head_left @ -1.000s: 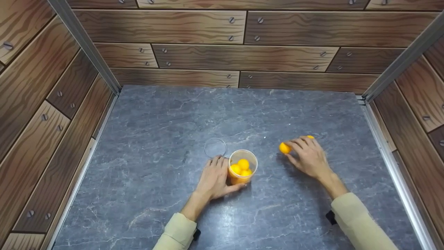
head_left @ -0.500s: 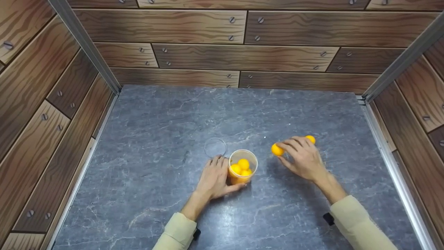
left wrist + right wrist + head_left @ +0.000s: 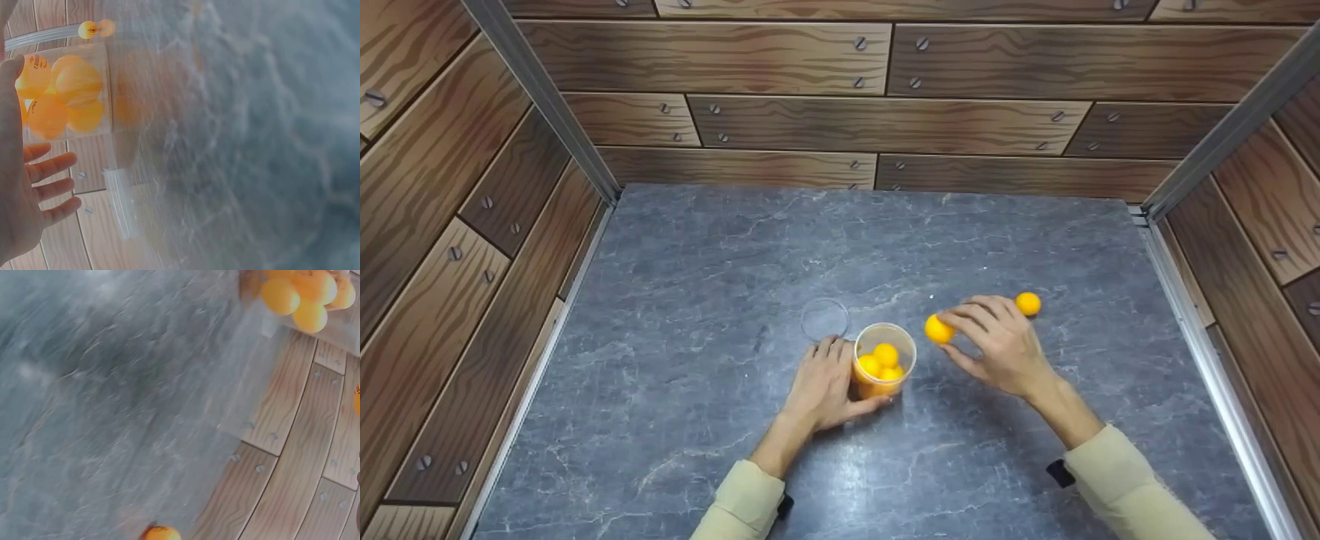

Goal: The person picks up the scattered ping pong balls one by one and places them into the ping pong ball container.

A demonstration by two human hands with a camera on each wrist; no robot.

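Note:
A clear plastic cup [image 3: 905, 343], with several orange ping-pong balls [image 3: 886, 355] inside, stands upright on the grey marbled tabletop. My left hand [image 3: 821, 386] rests against its left side, thumb along the front. Straight, spread fingers [image 3: 53, 169] show beside the cup in the left wrist view. To the cup's right, my right hand [image 3: 1001, 341] pinches one orange ping-pong ball [image 3: 939, 328] between thumb and fingertips, apart from the rim. Another ping-pong ball [image 3: 1027, 304] lies just behind the right hand. In the right wrist view that hand is almost wholly out of frame.
A clear round lid [image 3: 825, 319] lies on the tabletop [image 3: 660, 375], just beyond my left fingers. Wood-patterned walls [image 3: 780, 120] with metal corner rails [image 3: 1207, 127] enclose the left, back and right sides.
My right hand has moved left toward the cup with the pinched ping-pong ball. The loose ball behind it has come fully into view. My left hand and the cup have stayed put.

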